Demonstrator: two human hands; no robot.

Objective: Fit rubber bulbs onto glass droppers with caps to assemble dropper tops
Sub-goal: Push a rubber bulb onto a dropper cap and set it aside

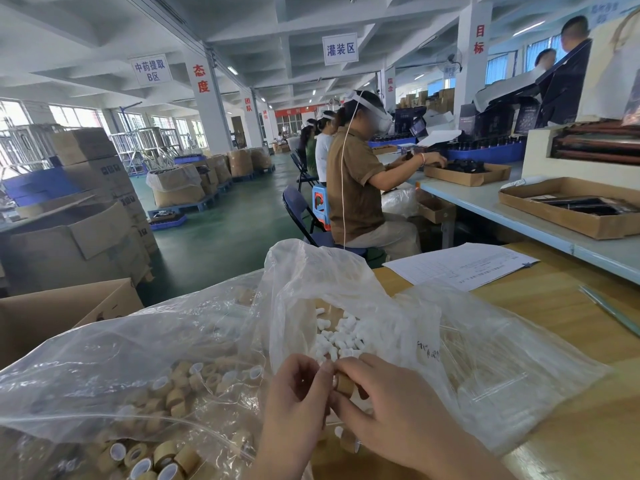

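My right hand (391, 407) grips a tan wood-look cap (344, 384) between thumb and fingers. My left hand (294, 400) pinches something small right against the cap's left end; what it holds is hidden by the fingers. Both hands meet low in the middle of the view, over a clear plastic bag (346, 289) holding several white rubber bulbs (334, 337). A second clear bag (104, 358) on the left is full of tan caps (166, 459) with white liners. Another cap (348, 441) lies on the table under my right hand.
The wooden table (554, 317) carries a printed sheet (460, 265) and a glass tube (609, 308) at the right. A cardboard box (62, 310) stands at left. Seated workers (356, 188) sit ahead at a long bench with cardboard trays (568, 209).
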